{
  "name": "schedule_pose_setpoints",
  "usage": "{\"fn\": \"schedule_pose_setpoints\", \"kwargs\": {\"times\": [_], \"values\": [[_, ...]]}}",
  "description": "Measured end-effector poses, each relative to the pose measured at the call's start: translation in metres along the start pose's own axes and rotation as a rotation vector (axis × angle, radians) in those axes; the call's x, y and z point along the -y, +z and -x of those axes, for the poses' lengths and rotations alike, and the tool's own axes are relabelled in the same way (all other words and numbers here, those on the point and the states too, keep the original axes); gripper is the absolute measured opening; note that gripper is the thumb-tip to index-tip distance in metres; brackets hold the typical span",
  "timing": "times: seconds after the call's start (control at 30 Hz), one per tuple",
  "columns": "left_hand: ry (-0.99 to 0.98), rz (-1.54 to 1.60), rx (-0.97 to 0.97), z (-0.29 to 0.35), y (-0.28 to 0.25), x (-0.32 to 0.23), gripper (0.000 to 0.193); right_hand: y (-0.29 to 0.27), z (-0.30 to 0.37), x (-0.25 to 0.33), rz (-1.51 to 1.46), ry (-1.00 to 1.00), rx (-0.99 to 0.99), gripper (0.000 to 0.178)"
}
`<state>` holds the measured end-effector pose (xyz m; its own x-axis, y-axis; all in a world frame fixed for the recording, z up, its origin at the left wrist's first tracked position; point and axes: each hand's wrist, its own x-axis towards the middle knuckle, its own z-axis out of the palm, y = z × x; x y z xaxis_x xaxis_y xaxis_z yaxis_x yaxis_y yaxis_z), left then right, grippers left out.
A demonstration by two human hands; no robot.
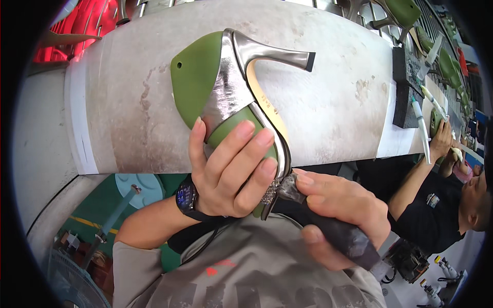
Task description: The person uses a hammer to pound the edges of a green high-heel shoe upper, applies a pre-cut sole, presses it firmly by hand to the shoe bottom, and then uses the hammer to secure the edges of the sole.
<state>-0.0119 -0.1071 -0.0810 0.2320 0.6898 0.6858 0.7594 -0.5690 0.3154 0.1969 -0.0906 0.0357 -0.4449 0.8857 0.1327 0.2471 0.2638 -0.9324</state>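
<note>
Shoe (227, 95), green and silver: at twelve o'clock, over the bench (334, 102); heel (277, 53) toward two, toe (257, 211) near six. Left hand (231, 174): fingers wrapped over the shoe's front. Right hand (354, 208), at four: thumb and fingers clasping a dark tool (349, 240), tip beside the toe, contact unclear. Step, apparently: working that edge. Next move likely calls for a steady shoe, controlled tip.

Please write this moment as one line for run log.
left hand: holds green-and-silver heeled shoe | right hand: grips dark tool, tip at shoe's toe-end edge | background: pale worktable
</note>
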Motion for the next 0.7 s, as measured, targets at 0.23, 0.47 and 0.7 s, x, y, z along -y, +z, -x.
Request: {"fn": "schedule_pose_setpoints", "kwargs": {"times": [0.23, 0.47, 0.7], "values": [[0.011, 0.006, -0.003, 0.004, 0.003, -0.001, 0.032, -0.027, -0.026, -0.015, -0.156, 0.157, 0.103, 0.031], [0.021, -0.014, -0.039, 0.007, 0.010, 0.000, 0.033, -0.037, -0.087, -0.014, -0.241, 0.638, 0.143, 0.037], [0.019, -0.013, -0.033, 0.004, 0.009, -0.003, 0.034, 0.006, -0.092, -0.021, -0.252, 0.388, -0.057, 0.028]]}}
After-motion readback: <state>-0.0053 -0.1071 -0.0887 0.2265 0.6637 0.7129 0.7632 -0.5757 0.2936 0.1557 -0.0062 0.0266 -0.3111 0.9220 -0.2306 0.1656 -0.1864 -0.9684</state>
